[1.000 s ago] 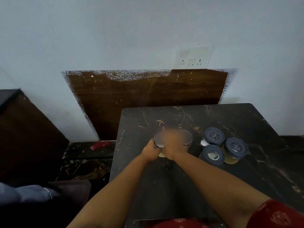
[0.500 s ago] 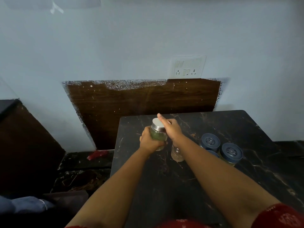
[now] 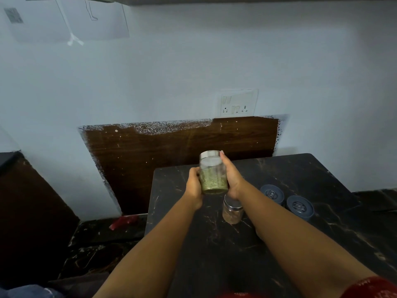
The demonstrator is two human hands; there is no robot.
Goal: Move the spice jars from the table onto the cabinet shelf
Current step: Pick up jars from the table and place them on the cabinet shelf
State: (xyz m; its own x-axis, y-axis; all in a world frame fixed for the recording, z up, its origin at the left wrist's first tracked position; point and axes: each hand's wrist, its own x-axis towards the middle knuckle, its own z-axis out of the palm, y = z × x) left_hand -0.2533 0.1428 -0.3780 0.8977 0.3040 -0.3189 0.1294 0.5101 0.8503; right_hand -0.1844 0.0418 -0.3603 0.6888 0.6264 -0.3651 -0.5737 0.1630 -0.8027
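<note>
Left hand and right hand clasp green-spice jar from both sides, raised above table. Brown-spice jar stands below; 2 blue-lidded jars well right.

A single wide-angle view looks from the person's head, facing forward and down toward the far wall. The dark table fills the lower right and runs under the near edge, with both forearms reaching in from the bottom, so the camera sits close above them. Straight lines bow toward the edges, and the wall socket sits far, right of centre.
</note>
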